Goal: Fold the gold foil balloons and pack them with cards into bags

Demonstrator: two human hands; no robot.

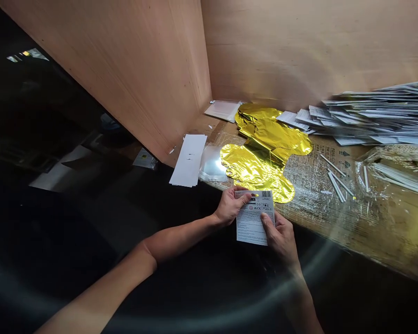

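Observation:
Between my two hands is a printed white card [252, 227] with a barcode, small symbols and a hang hole near its top edge. My left hand [229, 207] grips its upper left corner, thumb on the printed face. On the card's right side, my right hand [280, 234] pinches the edge with its thumb in front and its fingers behind. Just beyond the card, gold foil balloons [261, 178] lie flat and overlapping on the table. A stack of blank white paper strips [188, 160] rests left of them, beside clear plastic bags [212, 164].
A large pile of printed cards [376, 116] leans along the back right. White sticks [336, 185] lie loose on the cardboard-covered table [310, 204], and more fill a clear bag [400, 178]. Wooden panels [153, 69] wall the left and back. A clear packet [225, 111] sits in the corner.

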